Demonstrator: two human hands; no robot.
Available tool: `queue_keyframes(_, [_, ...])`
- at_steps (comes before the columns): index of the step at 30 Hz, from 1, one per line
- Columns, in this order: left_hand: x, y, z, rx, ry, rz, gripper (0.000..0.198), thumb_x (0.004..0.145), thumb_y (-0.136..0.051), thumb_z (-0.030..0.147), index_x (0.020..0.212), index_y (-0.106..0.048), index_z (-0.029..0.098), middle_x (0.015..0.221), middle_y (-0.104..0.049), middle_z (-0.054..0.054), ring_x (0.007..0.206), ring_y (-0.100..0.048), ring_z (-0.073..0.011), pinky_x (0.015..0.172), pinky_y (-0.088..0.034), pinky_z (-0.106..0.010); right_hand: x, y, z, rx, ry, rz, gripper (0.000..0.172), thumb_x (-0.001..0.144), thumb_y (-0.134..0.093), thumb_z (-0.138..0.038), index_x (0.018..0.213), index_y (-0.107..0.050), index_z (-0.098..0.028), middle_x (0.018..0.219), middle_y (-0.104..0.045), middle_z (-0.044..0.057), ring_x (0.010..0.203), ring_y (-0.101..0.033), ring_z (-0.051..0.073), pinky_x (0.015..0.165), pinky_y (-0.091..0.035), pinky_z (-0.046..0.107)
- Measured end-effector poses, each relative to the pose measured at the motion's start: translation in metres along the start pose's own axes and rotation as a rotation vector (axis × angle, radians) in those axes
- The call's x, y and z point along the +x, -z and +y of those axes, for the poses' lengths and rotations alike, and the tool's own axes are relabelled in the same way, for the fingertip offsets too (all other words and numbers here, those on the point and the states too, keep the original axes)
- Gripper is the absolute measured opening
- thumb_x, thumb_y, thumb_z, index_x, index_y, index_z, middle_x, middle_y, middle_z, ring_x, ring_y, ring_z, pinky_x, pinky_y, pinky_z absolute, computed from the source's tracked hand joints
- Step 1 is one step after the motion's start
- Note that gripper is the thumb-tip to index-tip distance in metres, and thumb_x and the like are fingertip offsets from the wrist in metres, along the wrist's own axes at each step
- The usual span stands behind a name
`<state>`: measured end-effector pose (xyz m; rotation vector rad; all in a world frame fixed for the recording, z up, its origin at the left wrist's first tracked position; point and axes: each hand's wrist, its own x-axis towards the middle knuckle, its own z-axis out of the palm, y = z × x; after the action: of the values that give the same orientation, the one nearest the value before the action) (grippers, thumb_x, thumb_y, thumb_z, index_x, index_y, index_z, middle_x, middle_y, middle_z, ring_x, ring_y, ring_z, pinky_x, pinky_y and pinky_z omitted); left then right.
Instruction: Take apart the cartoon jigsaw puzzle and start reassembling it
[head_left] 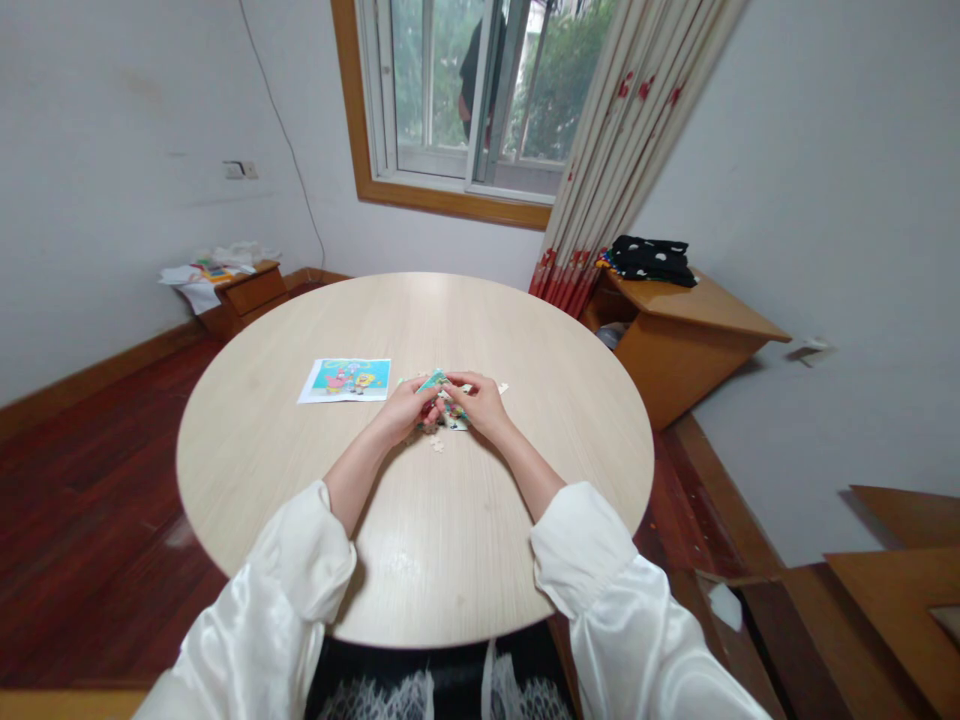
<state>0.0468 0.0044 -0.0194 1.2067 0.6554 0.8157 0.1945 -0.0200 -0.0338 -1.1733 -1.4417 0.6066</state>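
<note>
My left hand (406, 408) and my right hand (480, 402) meet over the middle of a round pale wooden table (300, 470). Both have their fingers curled around a small cluster of jigsaw puzzle pieces (448, 410) lying on the tabletop, with teal and multicoloured print. A single loose pale piece (437, 443) lies just in front of my hands. To the left of my left hand lies a printed picture card (346, 380) with cartoon figures on a turquoise ground. White sleeves cover both forearms.
A low wooden cabinet (251, 292) with papers stands at the left wall. Another wooden cabinet (690, 340) at right carries folded black cloth (651, 260). A window and curtain (607, 170) are behind the table. Cardboard pieces (877, 590) lie on the floor at right.
</note>
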Motion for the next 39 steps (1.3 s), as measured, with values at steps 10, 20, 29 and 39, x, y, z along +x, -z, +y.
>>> queue_keyframes(10, [-0.0013, -0.0028, 0.0063, -0.077, 0.03, 0.117, 0.016, 0.077, -0.065, 0.023, 0.072, -0.052, 0.014, 0.054, -0.058, 0.002, 0.036, -0.045, -0.0057, 0.042, -0.038, -0.019, -0.0007, -0.0001, -0.0051, -0.077, -0.01, 0.114, 0.02, 0.076, -0.059, -0.035, 0.075, -0.069, -0.019, 0.082, -0.067, 0.004, 0.081, -0.06, 0.017, 0.063, -0.044, 0.026])
queue_keyframes(20, [-0.0014, -0.0015, 0.0087, -0.044, 0.015, 0.176, 0.035, 0.077, -0.067, 0.038, 0.059, -0.045, 0.017, 0.042, -0.044, 0.006, 0.033, -0.035, -0.0041, 0.035, -0.024, -0.015, 0.0012, 0.0009, -0.0011, -0.106, -0.091, 0.127, 0.018, 0.075, -0.057, -0.035, 0.072, -0.063, -0.018, 0.077, -0.067, 0.001, 0.075, -0.06, 0.016, 0.069, -0.046, 0.028])
queue_keyframes(29, [-0.0018, -0.0001, 0.0024, 0.125, -0.1, 0.121, 0.042, 0.061, -0.076, 0.05, 0.071, -0.061, 0.012, 0.042, -0.036, 0.009, 0.036, -0.03, -0.0043, 0.039, -0.018, -0.019, -0.0014, -0.0024, -0.0033, 0.035, -0.072, -0.011, 0.028, 0.079, -0.06, -0.042, 0.091, -0.069, -0.019, 0.09, -0.072, 0.005, 0.082, -0.063, 0.017, 0.076, -0.049, 0.031])
queue_keyframes(39, [0.0032, -0.003, 0.0008, 0.034, -0.022, 0.184, 0.035, 0.067, -0.074, 0.039, 0.059, -0.051, 0.015, 0.046, -0.045, 0.005, 0.037, -0.038, -0.0046, 0.039, -0.026, -0.017, 0.0016, -0.0012, -0.0029, 0.048, -0.088, 0.124, 0.021, 0.071, -0.063, -0.037, 0.079, -0.063, -0.018, 0.08, -0.068, 0.003, 0.076, -0.062, 0.017, 0.067, -0.047, 0.029])
